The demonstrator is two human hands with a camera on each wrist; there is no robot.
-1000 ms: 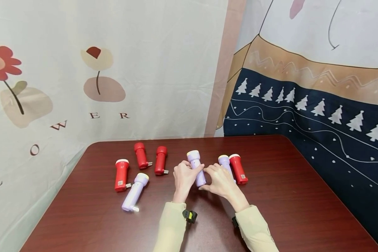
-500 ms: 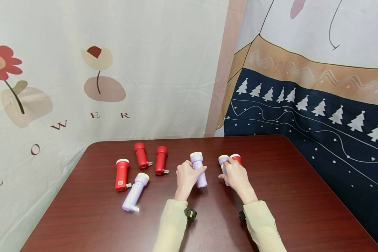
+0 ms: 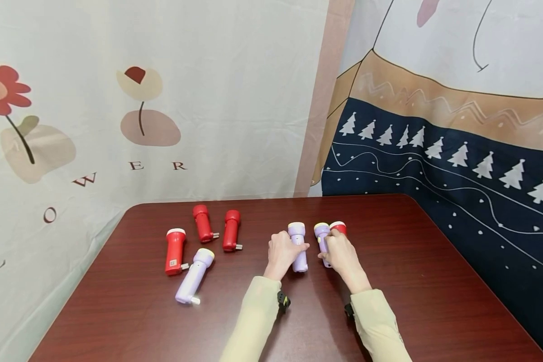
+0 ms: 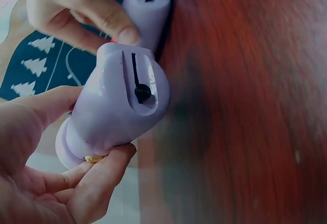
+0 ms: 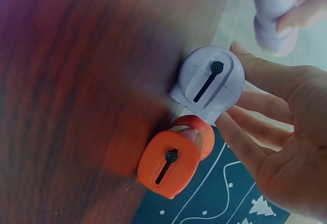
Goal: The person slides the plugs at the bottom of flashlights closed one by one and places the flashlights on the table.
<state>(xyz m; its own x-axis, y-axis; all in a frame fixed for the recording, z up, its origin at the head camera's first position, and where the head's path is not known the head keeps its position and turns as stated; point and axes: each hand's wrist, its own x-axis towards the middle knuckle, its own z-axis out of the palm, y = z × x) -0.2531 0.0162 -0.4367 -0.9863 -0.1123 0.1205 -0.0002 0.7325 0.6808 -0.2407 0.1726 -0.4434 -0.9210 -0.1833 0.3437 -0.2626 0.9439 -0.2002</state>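
My left hand [image 3: 282, 254] grips a lavender flashlight [image 3: 297, 232] by its body, thumb on one side and fingers on the other. In the left wrist view, this flashlight's tail end [image 4: 125, 91], with a black-marked slot, faces the camera. Close by on the right, my right hand [image 3: 342, 256] holds a second lavender flashlight [image 3: 322, 232] between thumb and fingers. A red flashlight [image 3: 338, 227] lies right beside that one, largely hidden by the hand in the head view. The right wrist view shows the red flashlight's tail end [image 5: 171, 165] just below the lavender one.
On the left of the brown table [image 3: 412, 301] lie three red flashlights, one with a white rim [image 3: 175, 251], two all red [image 3: 202, 223], and a lavender flashlight [image 3: 194, 276]. Their metal plug prongs stick out. Printed curtains [image 3: 235, 100] hang behind the table.
My left hand has carried its lavender flashlight rightward, closer to the second one. My right hand has left the first flashlight and moved right onto the second lavender flashlight.
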